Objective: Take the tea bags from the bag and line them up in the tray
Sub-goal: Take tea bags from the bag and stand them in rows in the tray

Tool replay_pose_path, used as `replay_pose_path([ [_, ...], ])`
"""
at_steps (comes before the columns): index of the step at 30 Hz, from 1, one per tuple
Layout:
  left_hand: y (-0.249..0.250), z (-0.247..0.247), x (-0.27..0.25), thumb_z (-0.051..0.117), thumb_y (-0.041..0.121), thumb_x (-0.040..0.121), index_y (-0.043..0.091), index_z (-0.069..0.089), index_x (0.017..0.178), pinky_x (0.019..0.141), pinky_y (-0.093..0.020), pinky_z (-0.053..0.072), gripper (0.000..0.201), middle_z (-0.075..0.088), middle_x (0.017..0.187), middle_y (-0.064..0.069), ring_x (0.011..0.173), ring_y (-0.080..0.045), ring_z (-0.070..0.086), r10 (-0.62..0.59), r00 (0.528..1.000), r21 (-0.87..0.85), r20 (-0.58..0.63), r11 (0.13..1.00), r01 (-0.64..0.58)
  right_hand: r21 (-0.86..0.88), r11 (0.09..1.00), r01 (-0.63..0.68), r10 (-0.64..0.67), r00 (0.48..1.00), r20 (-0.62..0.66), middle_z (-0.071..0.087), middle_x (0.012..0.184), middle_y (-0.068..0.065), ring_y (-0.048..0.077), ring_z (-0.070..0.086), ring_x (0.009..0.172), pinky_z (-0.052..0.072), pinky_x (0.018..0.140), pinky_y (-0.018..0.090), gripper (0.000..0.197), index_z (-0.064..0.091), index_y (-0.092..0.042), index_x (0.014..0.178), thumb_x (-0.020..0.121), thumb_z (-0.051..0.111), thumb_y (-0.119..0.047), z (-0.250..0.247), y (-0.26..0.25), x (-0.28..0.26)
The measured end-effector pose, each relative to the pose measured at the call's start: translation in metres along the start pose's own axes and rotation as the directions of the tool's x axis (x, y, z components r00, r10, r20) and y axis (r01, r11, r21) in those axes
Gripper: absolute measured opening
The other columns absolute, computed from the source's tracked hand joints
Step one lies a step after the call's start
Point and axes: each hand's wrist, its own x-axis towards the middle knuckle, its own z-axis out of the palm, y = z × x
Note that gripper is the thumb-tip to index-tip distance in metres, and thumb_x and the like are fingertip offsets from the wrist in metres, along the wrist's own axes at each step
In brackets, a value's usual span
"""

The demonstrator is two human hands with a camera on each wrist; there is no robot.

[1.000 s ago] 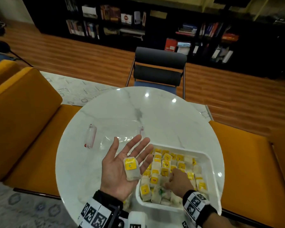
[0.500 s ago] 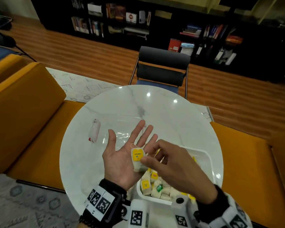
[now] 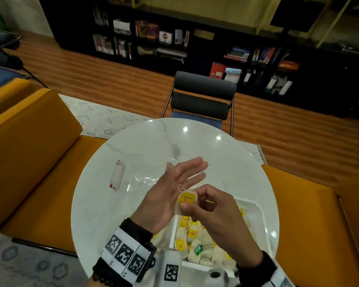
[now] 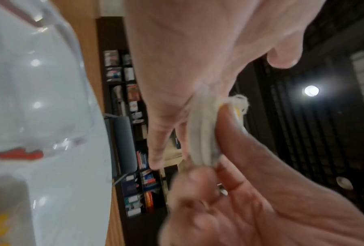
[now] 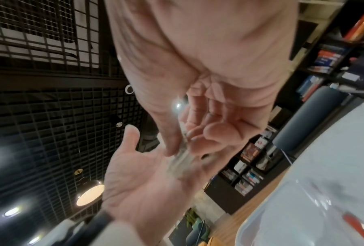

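Right hand [image 3: 222, 214]: thumb and fingers pinch one tea bag [image 3: 187, 200], just above the tray [image 3: 259, 212].
Left hand [image 3: 170, 191]: fingers straight, palm touching this tea bag.
Plastic bag [image 3: 141, 179]: flat on table [image 3: 104, 204], beyond tray.

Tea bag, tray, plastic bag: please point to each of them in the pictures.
Tea bag [image 3: 186, 200]: head view, on its yellow tag, pinched by the right hand [image 3: 216, 220].
Tray [image 3: 262, 216]: head view, on its white right rim.
Plastic bag [image 3: 141, 179]: head view, on its clear film.
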Motion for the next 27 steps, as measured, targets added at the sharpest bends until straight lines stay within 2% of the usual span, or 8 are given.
replay_pose_path([
  [4, 0.003, -0.004, -0.004, 0.077, 0.038, 0.077, 0.017, 0.073, 0.105, 0.09, -0.034, 0.055, 0.035, 0.075, 0.11, -0.01, 0.104, -0.026, 0.071, 0.135, 0.99, 0.384, -0.043, 0.917, -0.108, -0.091, 0.989, 0.114, -0.121, 0.989, -0.081, 0.064, 0.069, 0.007, 0.01, 0.053, 0.062, 0.046, 0.058, 0.025, 0.02, 0.068, -0.015, 0.077, 0.073, 0.086, -0.024, -0.017, -0.011, 0.006],
  [8, 0.001, 0.005, 0.002, 0.08, 0.037, 0.073, 0.014, 0.076, 0.087, 0.088, -0.036, 0.057, 0.027, 0.076, 0.094, -0.015, 0.091, -0.028, 0.073, 0.223, 0.972, 0.429, -0.075, 0.887, -0.171, -0.152, 0.972, 0.18, -0.194, 0.978, -0.078, 0.068, 0.074, 0.001, 0.015, 0.062, 0.068, 0.053, 0.062, 0.039, 0.019, 0.07, -0.018, 0.082, 0.076, 0.082, -0.031, -0.027, -0.016, 0.008],
  [10, 0.002, 0.008, 0.006, 0.082, 0.036, 0.074, 0.016, 0.077, 0.085, 0.082, -0.032, 0.057, 0.023, 0.076, 0.089, -0.012, 0.085, -0.023, 0.072, 0.268, 0.958, 0.449, -0.102, 0.872, -0.196, -0.107, 0.977, 0.186, -0.194, 0.978, -0.071, 0.072, 0.084, 0.0, 0.017, 0.069, 0.079, 0.057, 0.068, 0.043, 0.016, 0.072, -0.016, 0.088, 0.08, 0.079, -0.027, -0.031, -0.017, 0.006],
  [14, 0.002, 0.007, 0.01, 0.079, 0.027, 0.078, 0.01, 0.078, 0.087, 0.083, -0.037, 0.057, 0.019, 0.077, 0.087, -0.009, 0.084, -0.025, 0.073, 0.304, 0.941, 0.512, -0.148, 0.837, -0.19, -0.064, 0.972, 0.226, -0.234, 0.961, -0.15, 0.073, 0.088, 0.0, 0.017, 0.068, 0.089, 0.057, 0.074, 0.034, 0.013, 0.073, -0.016, 0.086, 0.081, 0.072, -0.028, -0.041, -0.016, 0.001],
  [19, -0.005, 0.01, 0.012, 0.078, 0.022, 0.077, 0.007, 0.077, 0.087, 0.081, -0.032, 0.056, 0.019, 0.076, 0.087, -0.01, 0.081, -0.022, 0.071, 0.296, 0.938, 0.468, -0.179, 0.865, -0.183, -0.13, 0.974, 0.183, -0.201, 0.97, -0.139, 0.071, 0.104, -0.011, 0.011, 0.066, 0.103, 0.058, 0.078, 0.031, 0.023, 0.071, -0.032, 0.104, 0.083, 0.075, -0.041, -0.045, -0.004, 0.002],
  [21, -0.007, 0.01, 0.014, 0.076, 0.021, 0.077, 0.006, 0.077, 0.088, 0.08, -0.032, 0.056, 0.019, 0.076, 0.087, -0.01, 0.082, -0.022, 0.071, 0.296, 0.934, 0.453, -0.198, 0.873, -0.181, -0.144, 0.967, 0.208, -0.226, 0.967, -0.117, 0.069, 0.108, -0.011, 0.012, 0.065, 0.107, 0.056, 0.078, 0.031, 0.016, 0.073, -0.031, 0.094, 0.082, 0.072, -0.041, -0.043, 0.0, 0.002],
  [23, -0.009, 0.01, 0.016, 0.076, 0.021, 0.076, 0.005, 0.077, 0.09, 0.083, -0.034, 0.057, 0.021, 0.077, 0.09, -0.011, 0.086, -0.024, 0.073, 0.288, 0.931, 0.432, -0.226, 0.886, -0.169, -0.106, 0.969, 0.221, -0.236, 0.958, -0.16, 0.069, 0.109, -0.009, 0.015, 0.065, 0.107, 0.054, 0.077, 0.032, 0.017, 0.071, -0.027, 0.082, 0.081, 0.07, -0.044, -0.045, 0.004, 0.003],
  [27, -0.013, 0.011, 0.017, 0.077, 0.024, 0.074, 0.005, 0.076, 0.09, 0.083, -0.034, 0.058, 0.025, 0.077, 0.091, -0.012, 0.085, -0.023, 0.072, 0.258, 0.937, 0.396, -0.236, 0.906, -0.15, -0.118, 0.975, 0.19, -0.205, 0.971, -0.127, 0.066, 0.115, -0.011, 0.012, 0.061, 0.114, 0.055, 0.086, 0.042, 0.027, 0.071, -0.033, 0.094, 0.079, 0.067, -0.054, -0.046, 0.007, 0.002],
])
